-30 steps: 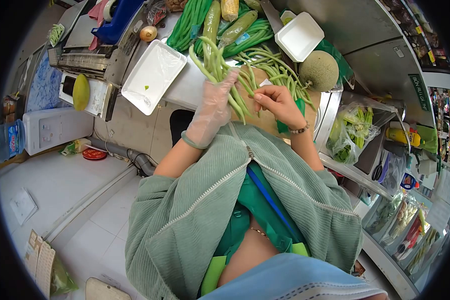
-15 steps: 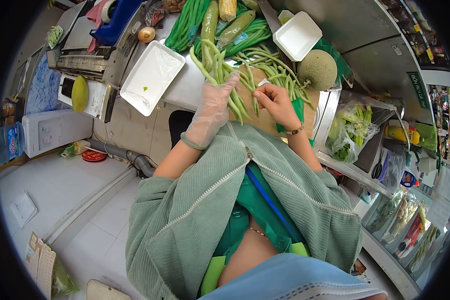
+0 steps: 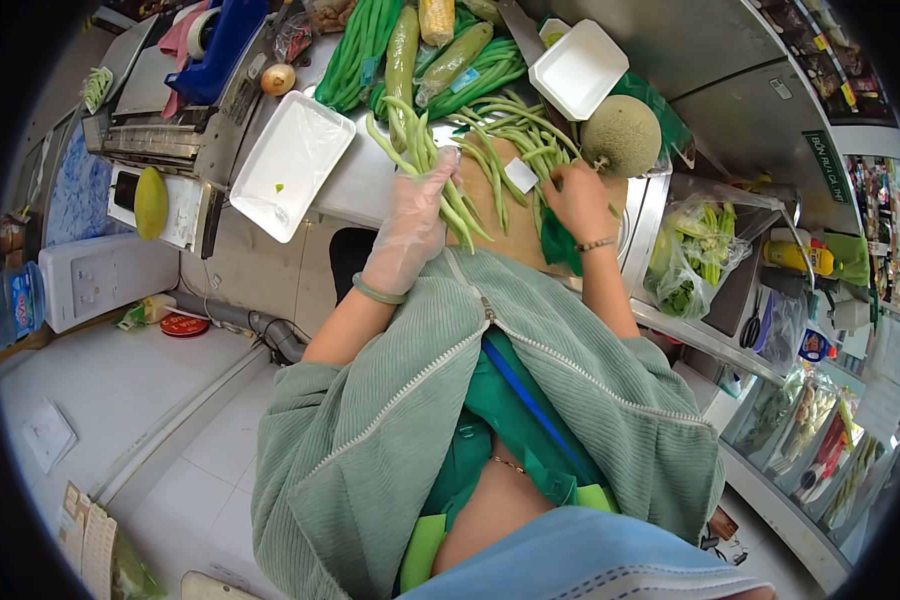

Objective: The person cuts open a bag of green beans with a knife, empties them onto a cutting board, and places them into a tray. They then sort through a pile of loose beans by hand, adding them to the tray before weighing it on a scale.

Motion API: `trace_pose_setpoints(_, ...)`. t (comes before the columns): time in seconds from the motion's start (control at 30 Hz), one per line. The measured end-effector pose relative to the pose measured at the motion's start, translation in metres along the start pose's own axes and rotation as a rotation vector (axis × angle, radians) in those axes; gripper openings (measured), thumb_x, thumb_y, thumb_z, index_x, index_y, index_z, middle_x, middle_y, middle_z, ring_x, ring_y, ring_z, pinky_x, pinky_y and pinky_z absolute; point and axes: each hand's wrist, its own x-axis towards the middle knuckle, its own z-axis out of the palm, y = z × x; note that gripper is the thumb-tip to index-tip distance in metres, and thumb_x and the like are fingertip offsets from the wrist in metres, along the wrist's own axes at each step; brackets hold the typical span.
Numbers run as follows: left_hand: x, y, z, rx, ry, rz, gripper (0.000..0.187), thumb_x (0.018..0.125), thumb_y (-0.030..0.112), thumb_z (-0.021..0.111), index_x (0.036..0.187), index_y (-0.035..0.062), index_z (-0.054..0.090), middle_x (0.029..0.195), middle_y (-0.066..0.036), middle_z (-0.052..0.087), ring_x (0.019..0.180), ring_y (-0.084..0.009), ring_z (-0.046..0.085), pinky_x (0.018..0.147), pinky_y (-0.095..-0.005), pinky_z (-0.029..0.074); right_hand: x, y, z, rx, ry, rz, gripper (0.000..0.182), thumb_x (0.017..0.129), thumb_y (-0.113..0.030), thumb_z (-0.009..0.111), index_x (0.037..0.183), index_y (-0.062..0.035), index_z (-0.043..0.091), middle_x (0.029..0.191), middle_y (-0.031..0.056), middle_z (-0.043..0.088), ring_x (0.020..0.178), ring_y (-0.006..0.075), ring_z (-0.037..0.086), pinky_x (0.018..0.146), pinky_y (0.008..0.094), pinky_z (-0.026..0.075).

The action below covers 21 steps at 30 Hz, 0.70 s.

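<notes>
In a clear plastic glove, my left hand (image 3: 413, 218) is closed round a bunch of long green beans (image 3: 457, 212), which stick out above and below the fingers. My bare right hand (image 3: 582, 205) is at the loose bean pile (image 3: 525, 130), fingers curled down on the beans at its right side; the fingertips are partly hidden. Under the pile lies a brown board (image 3: 520, 230), with a small white paper (image 3: 520, 175) and several beans between my hands. Green plastic (image 3: 558, 245) lies by my right wrist.
A white foam tray (image 3: 292, 165) with a green scrap stands left; a smaller white tray (image 3: 578, 70) and a melon (image 3: 620, 137) are behind my right hand. Wrapped vegetables (image 3: 400, 60) lie at the back. Bagged greens (image 3: 698, 255) sit to the right, near scissors (image 3: 752, 325).
My right hand has moved right, from beans near the left hand to the pile's right side. My left hand still holds its bunch. The white paper is more exposed. The view has shifted slightly.
</notes>
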Motion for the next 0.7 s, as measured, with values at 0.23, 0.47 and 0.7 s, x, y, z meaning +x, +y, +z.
trace_pose_setpoints(0.23, -0.004, 0.003, 0.006, 0.007, -0.037, 0.042, 0.026, 0.086, 0.027, 0.071, 0.092, 0.0045, 0.06, 0.076, -0.002, 0.057, 0.068, -0.0128, 0.053, 0.061, -0.0271, 0.044, -0.001, -0.023, 0.0, 0.218, 0.119, -0.142, 0.013, 0.077, -0.013, 0.068, 0.082, -0.0022, 0.062, 0.082, 0.0119, 0.059, 0.077, 0.0313, 0.059, 0.068, 0.0417, 0.047)
trace_pose_setpoints(0.47, -0.009, 0.016, 0.012, -0.158, -0.06, 0.076, 0.02, 0.088, 0.019, 0.068, 0.099, 0.0042, 0.058, 0.08, -0.003, 0.058, 0.072, -0.0122, 0.054, 0.064, -0.0266, 0.045, -0.002, -0.057, -0.025, 0.591, 0.042, -0.254, 0.012, 0.08, -0.01, 0.066, 0.084, -0.0004, 0.061, 0.076, 0.0114, 0.061, 0.07, 0.0267, 0.056, 0.064, 0.0361, 0.045)
trace_pose_setpoints(0.7, -0.007, 0.014, 0.012, -0.336, -0.012, 0.119, 0.018, 0.088, 0.01, 0.067, 0.102, 0.0027, 0.059, 0.078, -0.003, 0.058, 0.07, -0.0115, 0.054, 0.061, -0.0239, 0.044, -0.003, -0.068, -0.026, 0.618, -0.112, -0.318, 0.014, 0.08, -0.011, 0.066, 0.085, 0.0008, 0.06, 0.073, 0.0104, 0.06, 0.07, 0.0232, 0.056, 0.064, 0.0335, 0.045)
